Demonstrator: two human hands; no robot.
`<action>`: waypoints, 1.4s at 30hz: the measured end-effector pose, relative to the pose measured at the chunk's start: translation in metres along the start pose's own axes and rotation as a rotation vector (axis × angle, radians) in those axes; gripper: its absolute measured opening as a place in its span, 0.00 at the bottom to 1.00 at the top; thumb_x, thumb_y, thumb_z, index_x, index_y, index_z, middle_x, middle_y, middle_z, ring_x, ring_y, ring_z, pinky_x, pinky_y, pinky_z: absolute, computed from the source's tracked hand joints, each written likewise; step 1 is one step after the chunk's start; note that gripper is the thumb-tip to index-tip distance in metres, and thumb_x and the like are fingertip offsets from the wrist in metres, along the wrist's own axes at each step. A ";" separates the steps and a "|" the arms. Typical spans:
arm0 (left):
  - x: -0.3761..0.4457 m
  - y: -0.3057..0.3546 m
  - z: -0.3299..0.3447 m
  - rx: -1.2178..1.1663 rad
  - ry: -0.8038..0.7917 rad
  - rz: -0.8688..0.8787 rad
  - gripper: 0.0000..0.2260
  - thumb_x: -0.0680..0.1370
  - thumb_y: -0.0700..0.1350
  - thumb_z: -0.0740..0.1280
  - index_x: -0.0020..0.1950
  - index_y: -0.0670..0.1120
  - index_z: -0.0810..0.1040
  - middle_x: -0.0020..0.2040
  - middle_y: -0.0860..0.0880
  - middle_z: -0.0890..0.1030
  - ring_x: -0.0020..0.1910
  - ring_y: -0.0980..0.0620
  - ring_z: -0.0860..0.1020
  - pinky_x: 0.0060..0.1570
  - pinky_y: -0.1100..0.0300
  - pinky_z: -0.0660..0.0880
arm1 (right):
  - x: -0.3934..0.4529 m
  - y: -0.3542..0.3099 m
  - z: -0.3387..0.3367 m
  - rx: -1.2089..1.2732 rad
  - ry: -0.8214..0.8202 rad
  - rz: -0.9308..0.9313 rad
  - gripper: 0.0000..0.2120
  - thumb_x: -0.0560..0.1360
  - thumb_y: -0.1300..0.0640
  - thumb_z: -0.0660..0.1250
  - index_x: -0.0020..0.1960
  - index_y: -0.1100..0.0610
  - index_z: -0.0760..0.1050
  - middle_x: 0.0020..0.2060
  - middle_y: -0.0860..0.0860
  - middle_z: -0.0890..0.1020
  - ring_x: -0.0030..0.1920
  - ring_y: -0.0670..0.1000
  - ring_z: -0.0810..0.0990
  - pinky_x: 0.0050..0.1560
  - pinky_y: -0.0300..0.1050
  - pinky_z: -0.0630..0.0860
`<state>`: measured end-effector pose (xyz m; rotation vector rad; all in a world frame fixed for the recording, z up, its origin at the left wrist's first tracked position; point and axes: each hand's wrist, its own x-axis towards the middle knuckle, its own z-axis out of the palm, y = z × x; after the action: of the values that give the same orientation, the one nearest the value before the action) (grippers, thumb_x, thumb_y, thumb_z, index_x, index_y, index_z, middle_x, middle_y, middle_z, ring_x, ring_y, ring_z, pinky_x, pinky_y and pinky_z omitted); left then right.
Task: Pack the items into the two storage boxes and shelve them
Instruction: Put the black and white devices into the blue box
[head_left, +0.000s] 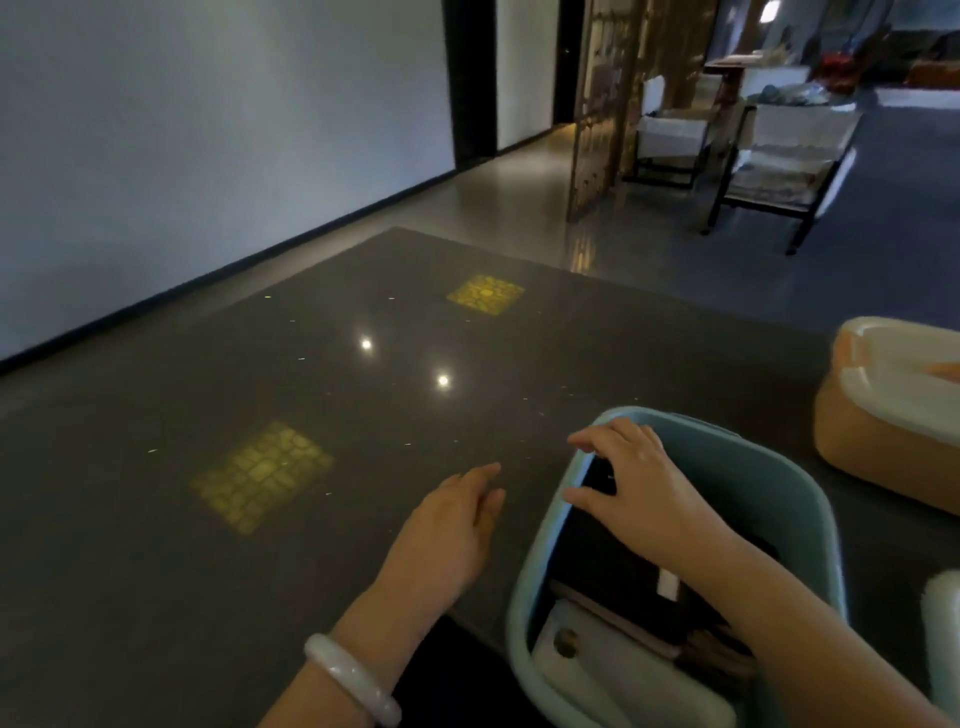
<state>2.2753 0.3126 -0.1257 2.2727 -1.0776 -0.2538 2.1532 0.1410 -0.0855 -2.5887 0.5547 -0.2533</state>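
Blue box (810, 499) at the table's near edge, already stuffed. Right hand (641, 483) inside it, fingers spread, pressing a dark item (602, 525) down, likely seating it. Left hand (447, 530) beside the box, flat, holding nothing. Orange box (878, 441) beyond, lid on.

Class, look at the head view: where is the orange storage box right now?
The orange storage box sits at the right edge of the dark table, just beyond the blue storage box, with a white lid on top.

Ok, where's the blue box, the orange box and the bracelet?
blue box (810, 488): head view, far inner wall.
orange box (872, 441): head view, front side wall.
bracelet (353, 680): head view, top of the band.
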 end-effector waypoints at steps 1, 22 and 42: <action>-0.009 -0.011 -0.010 0.044 0.021 -0.029 0.19 0.82 0.52 0.59 0.73 0.51 0.69 0.63 0.49 0.77 0.61 0.51 0.76 0.60 0.62 0.68 | 0.009 -0.010 0.005 -0.006 -0.028 -0.044 0.25 0.72 0.45 0.70 0.67 0.45 0.67 0.57 0.40 0.66 0.62 0.42 0.64 0.63 0.37 0.62; -0.296 -0.166 -0.167 0.316 0.374 -0.884 0.24 0.78 0.52 0.65 0.74 0.54 0.65 0.67 0.52 0.71 0.66 0.50 0.70 0.65 0.57 0.68 | 0.030 -0.352 0.196 -0.180 -0.710 -0.836 0.30 0.72 0.53 0.73 0.70 0.49 0.65 0.65 0.48 0.68 0.65 0.50 0.69 0.66 0.47 0.69; -0.526 -0.304 -0.238 0.330 0.693 -1.584 0.30 0.76 0.59 0.67 0.74 0.50 0.63 0.71 0.47 0.64 0.66 0.45 0.65 0.65 0.53 0.65 | -0.089 -0.601 0.392 -0.230 -1.016 -1.200 0.28 0.73 0.45 0.70 0.69 0.51 0.68 0.64 0.51 0.72 0.63 0.49 0.72 0.64 0.43 0.71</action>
<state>2.2244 0.9624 -0.1589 2.6234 1.2040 0.1414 2.3832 0.8244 -0.1391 -2.4609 -1.3696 0.7591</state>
